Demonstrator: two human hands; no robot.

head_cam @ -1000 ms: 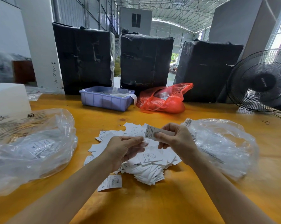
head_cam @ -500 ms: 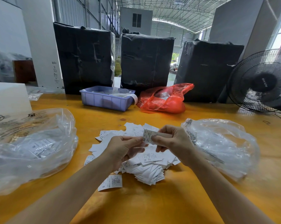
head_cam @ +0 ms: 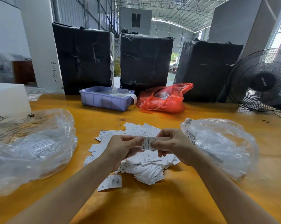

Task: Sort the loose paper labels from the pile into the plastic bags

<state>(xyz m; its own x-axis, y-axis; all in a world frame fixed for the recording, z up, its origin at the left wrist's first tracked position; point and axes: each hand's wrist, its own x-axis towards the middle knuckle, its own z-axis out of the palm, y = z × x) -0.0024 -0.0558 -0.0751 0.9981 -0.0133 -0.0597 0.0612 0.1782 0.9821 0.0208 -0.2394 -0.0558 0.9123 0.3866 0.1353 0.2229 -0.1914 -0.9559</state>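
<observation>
A pile of white paper labels [head_cam: 141, 168] lies in the middle of the yellow table [head_cam: 152, 204]. Above it my right hand [head_cam: 172, 146] pinches a small stack of labels [head_cam: 147, 143], the top one marked XS. My left hand [head_cam: 120, 147] hovers just left of it, fingers curled, fingertips touching the stack's left edge. One clear plastic bag [head_cam: 31, 147] with labels inside lies to the left. Another clear plastic bag [head_cam: 220, 146] lies to the right. A single label marked S [head_cam: 110, 182] lies apart, in front of the pile.
A lilac plastic tray [head_cam: 104, 99] and a red plastic bag [head_cam: 164, 101] sit at the table's far side. Three black wrapped boxes [head_cam: 144, 62] stand behind them. A black fan [head_cam: 261, 81] stands at the right, a white box [head_cam: 8, 97] at the far left.
My right hand has lowered the held labels slightly and brought them closer to my left hand, whose fingertips now touch the stack. The pile and bags have not moved.
</observation>
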